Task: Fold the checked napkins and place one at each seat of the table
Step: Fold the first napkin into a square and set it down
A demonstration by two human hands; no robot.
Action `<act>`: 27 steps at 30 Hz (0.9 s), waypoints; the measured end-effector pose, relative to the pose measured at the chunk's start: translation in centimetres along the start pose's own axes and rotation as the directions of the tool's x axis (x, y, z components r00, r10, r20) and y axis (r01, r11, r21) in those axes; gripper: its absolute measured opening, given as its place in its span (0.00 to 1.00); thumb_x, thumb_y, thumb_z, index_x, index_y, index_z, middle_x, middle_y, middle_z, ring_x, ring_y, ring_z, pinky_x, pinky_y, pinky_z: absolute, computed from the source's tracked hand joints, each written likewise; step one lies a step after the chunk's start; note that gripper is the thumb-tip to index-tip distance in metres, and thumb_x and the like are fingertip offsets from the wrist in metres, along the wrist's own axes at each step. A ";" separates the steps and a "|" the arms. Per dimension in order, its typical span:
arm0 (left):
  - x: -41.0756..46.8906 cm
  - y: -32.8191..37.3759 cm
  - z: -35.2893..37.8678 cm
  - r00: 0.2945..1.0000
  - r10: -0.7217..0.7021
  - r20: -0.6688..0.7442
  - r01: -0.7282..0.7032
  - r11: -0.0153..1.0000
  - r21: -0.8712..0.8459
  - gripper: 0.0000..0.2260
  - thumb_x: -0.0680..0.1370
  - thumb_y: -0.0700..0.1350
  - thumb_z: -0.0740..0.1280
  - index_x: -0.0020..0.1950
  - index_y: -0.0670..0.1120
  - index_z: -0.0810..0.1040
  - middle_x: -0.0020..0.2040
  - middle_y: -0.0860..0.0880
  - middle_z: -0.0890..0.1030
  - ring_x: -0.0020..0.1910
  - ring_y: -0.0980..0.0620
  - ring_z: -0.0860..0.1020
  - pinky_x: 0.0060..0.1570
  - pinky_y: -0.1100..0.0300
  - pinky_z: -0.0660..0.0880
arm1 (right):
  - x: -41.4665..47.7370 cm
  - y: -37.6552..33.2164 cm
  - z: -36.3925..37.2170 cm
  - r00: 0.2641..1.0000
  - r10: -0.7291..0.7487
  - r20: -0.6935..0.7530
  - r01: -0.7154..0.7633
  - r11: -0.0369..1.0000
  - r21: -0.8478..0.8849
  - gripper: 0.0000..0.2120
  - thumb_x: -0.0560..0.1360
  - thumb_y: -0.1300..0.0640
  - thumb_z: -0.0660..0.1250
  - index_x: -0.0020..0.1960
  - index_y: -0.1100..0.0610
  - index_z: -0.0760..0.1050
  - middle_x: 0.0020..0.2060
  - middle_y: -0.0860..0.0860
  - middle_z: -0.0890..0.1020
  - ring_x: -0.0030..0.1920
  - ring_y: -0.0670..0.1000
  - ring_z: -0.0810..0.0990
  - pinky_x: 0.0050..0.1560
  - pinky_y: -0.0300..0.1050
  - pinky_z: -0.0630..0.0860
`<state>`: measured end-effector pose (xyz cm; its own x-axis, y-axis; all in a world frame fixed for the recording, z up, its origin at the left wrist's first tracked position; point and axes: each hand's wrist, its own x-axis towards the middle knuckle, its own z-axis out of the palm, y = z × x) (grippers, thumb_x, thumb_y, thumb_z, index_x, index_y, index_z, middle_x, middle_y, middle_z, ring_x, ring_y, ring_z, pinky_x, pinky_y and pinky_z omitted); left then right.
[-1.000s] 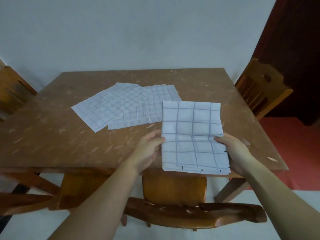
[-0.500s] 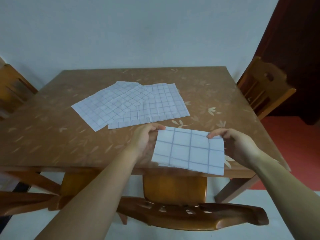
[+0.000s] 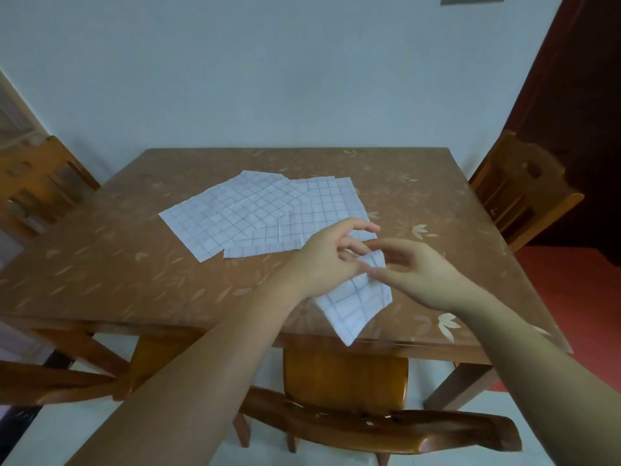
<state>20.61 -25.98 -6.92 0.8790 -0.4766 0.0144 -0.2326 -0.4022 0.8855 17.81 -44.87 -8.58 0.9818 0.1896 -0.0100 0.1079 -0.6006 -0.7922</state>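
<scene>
Both of your hands met over the folded napkin, which sat at the front edge of the bench with its far corner raised. Your right hand pinched that corner between thumb and curled forefinger, and your left hand, fingers partly curled with one stretched out, seemed to grip it too, though blur hid the contact. Several unfolded napkins lay overlapping at mid-bench, just beyond your hands.

The left grip and right grip cover the folded napkin's far end; blur hides the left grip's hold. Beyond the folded napkin, the spread napkins' near corner is hidden.
</scene>
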 end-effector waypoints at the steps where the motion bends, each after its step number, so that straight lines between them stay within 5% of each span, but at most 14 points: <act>1: -0.1 0.2 -0.1 1.000 0.014 -0.012 -0.014 1.000 0.010 0.21 0.74 0.42 0.73 0.58 0.65 0.75 0.47 0.58 0.84 0.46 0.58 0.82 0.56 0.55 0.78 | 0.1 -0.5 0.2 1.000 -0.021 0.022 0.021 1.000 -0.005 0.12 0.76 0.50 0.68 0.59 0.44 0.80 0.52 0.44 0.85 0.54 0.45 0.82 0.57 0.48 0.79; 6: -1.0 -1.5 -0.9 0.994 -0.027 -0.106 0.024 0.999 -0.025 0.21 0.71 0.48 0.77 0.60 0.63 0.77 0.45 0.59 0.85 0.46 0.61 0.82 0.56 0.56 0.78 | -0.2 -0.3 0.6 1.000 -0.017 -0.016 0.017 1.000 -0.005 0.08 0.77 0.53 0.68 0.48 0.56 0.85 0.43 0.56 0.86 0.46 0.56 0.83 0.49 0.54 0.79; 9: -1.7 -3.3 -1.0 0.987 -0.089 -0.133 0.085 0.996 -0.039 0.06 0.72 0.50 0.75 0.47 0.58 0.85 0.45 0.59 0.85 0.48 0.60 0.82 0.53 0.52 0.80 | -0.6 0.6 0.8 0.999 0.021 -0.048 -0.013 0.987 0.161 0.06 0.77 0.57 0.69 0.46 0.53 0.85 0.43 0.49 0.87 0.45 0.47 0.85 0.45 0.40 0.82; 12: -1.9 -4.1 -0.9 0.967 -0.155 -0.203 0.115 0.974 -0.195 0.03 0.71 0.50 0.76 0.44 0.55 0.86 0.46 0.55 0.86 0.48 0.55 0.83 0.55 0.50 0.80 | -0.8 1.2 0.9 0.996 0.040 -0.085 -0.011 0.947 0.320 0.06 0.77 0.60 0.69 0.47 0.53 0.85 0.42 0.47 0.87 0.45 0.45 0.85 0.43 0.35 0.80; 21: -1.5 -3.1 0.6 0.946 -0.263 -0.190 0.089 0.774 -0.627 0.05 0.77 0.43 0.70 0.45 0.47 0.85 0.46 0.47 0.86 0.47 0.50 0.84 0.45 0.56 0.79 | -1.1 0.4 1.3 0.984 0.072 -0.165 0.033 0.829 0.558 0.07 0.78 0.60 0.66 0.50 0.59 0.84 0.45 0.52 0.87 0.46 0.51 0.86 0.46 0.43 0.83; 27: -1.1 -2.8 1.2 0.921 -0.309 -0.238 0.100 0.778 -0.621 0.08 0.78 0.47 0.68 0.43 0.45 0.82 0.41 0.48 0.86 0.42 0.51 0.85 0.41 0.56 0.80 | -1.4 0.4 2.0 0.976 0.122 -0.179 0.000 0.828 0.561 0.11 0.80 0.58 0.64 0.51 0.62 0.84 0.47 0.58 0.87 0.49 0.60 0.84 0.50 0.50 0.82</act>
<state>19.79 -25.23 -9.96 0.9804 -0.1283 -0.1494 0.1654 0.1246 0.9783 16.16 -43.83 -10.11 0.9996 -0.0274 0.0033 0.0016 -0.0617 -0.9981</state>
